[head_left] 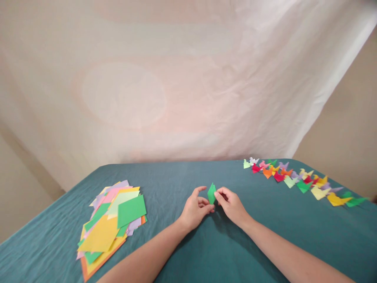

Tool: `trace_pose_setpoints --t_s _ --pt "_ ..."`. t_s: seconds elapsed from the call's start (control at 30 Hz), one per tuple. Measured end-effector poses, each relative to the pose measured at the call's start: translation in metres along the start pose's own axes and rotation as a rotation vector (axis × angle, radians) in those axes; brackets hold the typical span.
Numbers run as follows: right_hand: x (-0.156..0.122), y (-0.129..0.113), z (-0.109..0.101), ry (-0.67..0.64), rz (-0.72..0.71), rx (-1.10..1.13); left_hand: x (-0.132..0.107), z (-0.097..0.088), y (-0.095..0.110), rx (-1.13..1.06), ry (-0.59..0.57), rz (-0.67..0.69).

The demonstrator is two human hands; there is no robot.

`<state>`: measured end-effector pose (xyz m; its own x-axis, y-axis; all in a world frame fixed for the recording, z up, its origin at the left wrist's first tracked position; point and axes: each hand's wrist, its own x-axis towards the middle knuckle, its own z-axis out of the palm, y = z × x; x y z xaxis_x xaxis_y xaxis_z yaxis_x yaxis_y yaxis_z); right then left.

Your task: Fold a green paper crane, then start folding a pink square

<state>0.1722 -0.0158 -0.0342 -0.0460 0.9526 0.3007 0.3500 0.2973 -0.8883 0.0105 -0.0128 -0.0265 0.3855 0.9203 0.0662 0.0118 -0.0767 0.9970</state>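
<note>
A small folded green paper [211,193], shaped like a narrow diamond with a split top, is held upright just above the table cloth. My right hand [232,203] pinches its right edge between thumb and forefinger. To the left of the paper is my left hand [194,209], its forefinger stretched out and apart from the thumb, the other fingers curled. The left thumb is close to the paper's lower tip; whether it touches cannot be made out.
A loose pile of coloured paper sheets [101,234] lies on the left of the dark green table cloth [171,177]. Several folded paper birds [290,181] stand in slanting rows at the right. A pale cloth [188,90] hangs behind the table.
</note>
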Motion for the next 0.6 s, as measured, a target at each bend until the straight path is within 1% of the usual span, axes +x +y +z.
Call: trace_pose_setpoints --t_s 0.1,0.27,0.43,0.6 --pt "0.001 0.001 0.000 0.007 0.030 0.018 0.000 -0.004 -0.003 0.064 -0.027 0.098" --pt "0.003 0.003 0.001 0.008 0.034 -0.020 -0.002 -0.012 -0.002 0.320 -0.040 0.272" --pt "0.006 0.008 0.002 0.004 -0.095 -0.116 -0.003 -0.017 0.000 0.507 -0.029 0.332" --pt "0.007 0.012 0.000 -0.065 -0.082 -0.290 -0.005 -0.019 0.005 0.818 -0.036 0.385"
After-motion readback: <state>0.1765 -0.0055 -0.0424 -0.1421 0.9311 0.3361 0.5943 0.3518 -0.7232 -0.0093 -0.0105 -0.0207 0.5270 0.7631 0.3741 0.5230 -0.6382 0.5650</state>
